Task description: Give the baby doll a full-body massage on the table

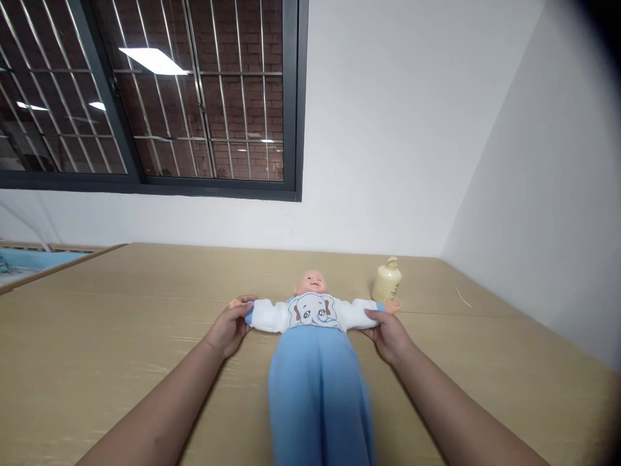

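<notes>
The doll point(315, 323) lay on its back between the hands, legs toward the person. The left hand point(228, 330) and right hand point(388, 335) each gripped a sleeve cuff, arms spread wide. Just beyond the right hand stood a cream bottle point(387, 280); bare worktop point(121, 310) stretched left and ahead to the wall.

Doll point(313, 310): white top with blue elephant print, plain light-blue trousers; bottle point(387, 280) cream; table point(121, 336) tan.

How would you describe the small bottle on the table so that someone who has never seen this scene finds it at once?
Start at the wooden table and go to its far right, near the wall corner. Beside the baby doll, just past the arm held by the right hand, stands the cream pump bottle, the only upright thing there.
</notes>
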Action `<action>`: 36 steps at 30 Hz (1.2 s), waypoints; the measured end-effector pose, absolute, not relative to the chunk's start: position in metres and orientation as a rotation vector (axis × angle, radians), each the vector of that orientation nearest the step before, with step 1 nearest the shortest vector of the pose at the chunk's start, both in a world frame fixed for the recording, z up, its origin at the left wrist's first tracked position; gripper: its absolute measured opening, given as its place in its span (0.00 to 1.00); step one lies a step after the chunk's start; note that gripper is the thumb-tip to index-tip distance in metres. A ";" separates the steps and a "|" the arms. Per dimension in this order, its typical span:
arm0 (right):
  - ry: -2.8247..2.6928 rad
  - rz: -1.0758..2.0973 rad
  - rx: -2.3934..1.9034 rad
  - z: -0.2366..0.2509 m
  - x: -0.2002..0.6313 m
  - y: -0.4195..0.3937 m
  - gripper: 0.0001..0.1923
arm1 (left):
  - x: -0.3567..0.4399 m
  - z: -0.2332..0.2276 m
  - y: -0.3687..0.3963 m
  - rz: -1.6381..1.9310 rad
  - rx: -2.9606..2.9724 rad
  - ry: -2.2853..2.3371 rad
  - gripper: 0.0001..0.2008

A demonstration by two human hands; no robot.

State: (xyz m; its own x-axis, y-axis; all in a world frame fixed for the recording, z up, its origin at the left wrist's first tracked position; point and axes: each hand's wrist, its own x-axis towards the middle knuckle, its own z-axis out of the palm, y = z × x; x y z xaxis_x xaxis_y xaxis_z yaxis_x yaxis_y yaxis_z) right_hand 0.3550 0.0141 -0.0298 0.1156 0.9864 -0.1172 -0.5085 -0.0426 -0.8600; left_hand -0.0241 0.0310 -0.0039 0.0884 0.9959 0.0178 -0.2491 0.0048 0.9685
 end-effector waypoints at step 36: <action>-0.718 1.331 -0.957 -0.038 0.356 0.024 0.22 | 0.080 -0.045 -0.091 1.043 3.282 0.484 0.09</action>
State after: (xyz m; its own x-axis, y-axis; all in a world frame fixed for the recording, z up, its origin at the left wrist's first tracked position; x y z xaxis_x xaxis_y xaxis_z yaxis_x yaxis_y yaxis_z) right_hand 0.3556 0.0238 -0.0377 0.1313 0.9871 -0.0920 -0.4650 -0.0207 -0.8851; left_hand 0.0795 -0.0907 -0.0445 0.7873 0.1564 0.5964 0.3545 -0.9063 -0.2303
